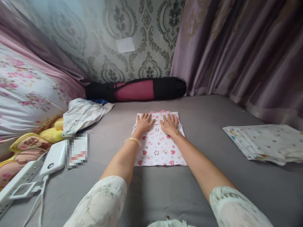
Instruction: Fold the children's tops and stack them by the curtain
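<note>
- Cloth (156, 148), white with a print of pink-red hearts and small flowers, lies flat on the grey bed sheet (203, 179), ahead of the person and between the forearms; pink trim shows at its far edge.
- Left hand (144, 123): palm down on the cloth's far left part, fingers spread wide, gripping nothing; a pale bangle (133, 142) sits at the wrist.
- Right hand (169, 126): palm down on the far right part, fingers likewise spread wide; the two hands are apart.
- Folded patterned fabric (267, 142) rests on the sheet, well apart to the right.
- Crumpled white patterned fabric (85, 113) lies to the left, beside a yellow plush toy (52, 134).
- White power bank (54, 156) stands near the power strip (20, 186), white cable (42, 201) in front.
- Black and maroon cylindrical bag (134, 90) lies along the wallpapered wall (146, 19), beside the purple curtain (213, 56).
</note>
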Demonstrator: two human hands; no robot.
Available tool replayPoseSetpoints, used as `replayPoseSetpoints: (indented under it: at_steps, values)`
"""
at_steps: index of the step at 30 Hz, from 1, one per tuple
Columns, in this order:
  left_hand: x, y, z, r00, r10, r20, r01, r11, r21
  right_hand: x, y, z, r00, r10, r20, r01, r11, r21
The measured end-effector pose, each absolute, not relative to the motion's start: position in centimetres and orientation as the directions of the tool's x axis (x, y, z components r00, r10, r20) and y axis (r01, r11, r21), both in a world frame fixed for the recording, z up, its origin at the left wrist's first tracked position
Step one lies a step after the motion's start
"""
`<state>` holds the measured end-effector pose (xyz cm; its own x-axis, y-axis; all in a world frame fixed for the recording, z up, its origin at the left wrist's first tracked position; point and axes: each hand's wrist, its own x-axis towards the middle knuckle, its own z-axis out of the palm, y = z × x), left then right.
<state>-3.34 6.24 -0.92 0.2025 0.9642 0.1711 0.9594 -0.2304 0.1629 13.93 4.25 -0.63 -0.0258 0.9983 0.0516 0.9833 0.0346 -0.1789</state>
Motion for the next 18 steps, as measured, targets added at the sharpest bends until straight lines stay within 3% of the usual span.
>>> replayPoseSetpoints:
  at_steps: [5, 11, 18]
  values:
    - [-3.9, 6.0, -0.7, 0.253, 0.961, 0.113, 0.951, -0.269, 0.155, 14.9, 3.6, 0.1, -0.087, 0.996, -0.004, 0.973, 0.084, -0.217]
    - [-6.1, 3.5, -1.0, 0.308, 0.948, 0.080, 0.939, -0.317, 0.136, 17.5, -0.4, 0.2, -0.281, 0.960, 0.014, 0.940, 0.278, -0.199]
    - [-8.6, -1.9, 0.1, 0.461, 0.886, 0.042, 0.873, -0.462, 0.155, 19.9, -5.9, 1.1, -0.497, 0.863, -0.088, 0.847, 0.461, -0.264]
